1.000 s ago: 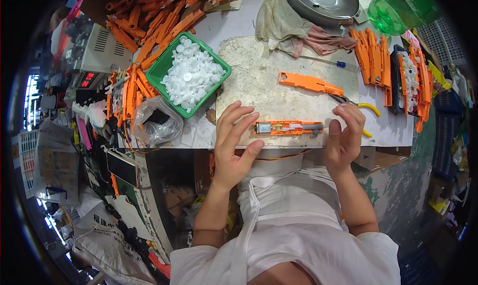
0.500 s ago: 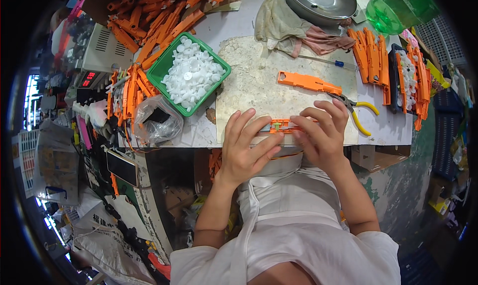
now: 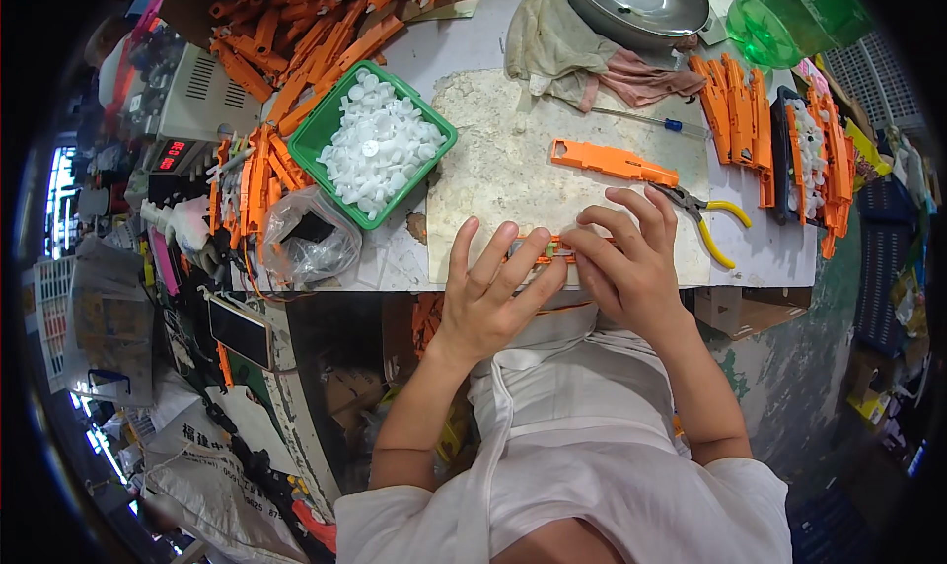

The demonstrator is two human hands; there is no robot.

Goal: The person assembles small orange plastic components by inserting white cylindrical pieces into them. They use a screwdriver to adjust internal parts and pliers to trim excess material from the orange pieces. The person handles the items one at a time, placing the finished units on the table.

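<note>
An orange plastic housing (image 3: 555,250), open on top with small green and grey parts inside, lies at the table's front edge between my hands. My left hand (image 3: 496,296) grips its left end, fingers bent over it and thumb along the near side. At the right end, my right hand (image 3: 631,263) has its thumb and index finger closed on the housing; its other fingers are raised. Much of the housing is hidden under my fingers. Beyond it lies an orange half-shell (image 3: 614,162), its right end beside yellow-handled pliers (image 3: 705,214).
A green basket (image 3: 446,148) of white plastic caps stands left of a stained work board (image 3: 473,189). Orange parts (image 3: 296,61) are heaped at the back left, and more orange shells (image 3: 735,110) stand right. A screwdriver (image 3: 656,121), rag (image 3: 552,46) and metal bowl (image 3: 636,7) lie behind.
My left fingers have shifted right and farther over the housing, covering more of its left end. My right hand has moved slightly left. The surrounding things have stayed put.
</note>
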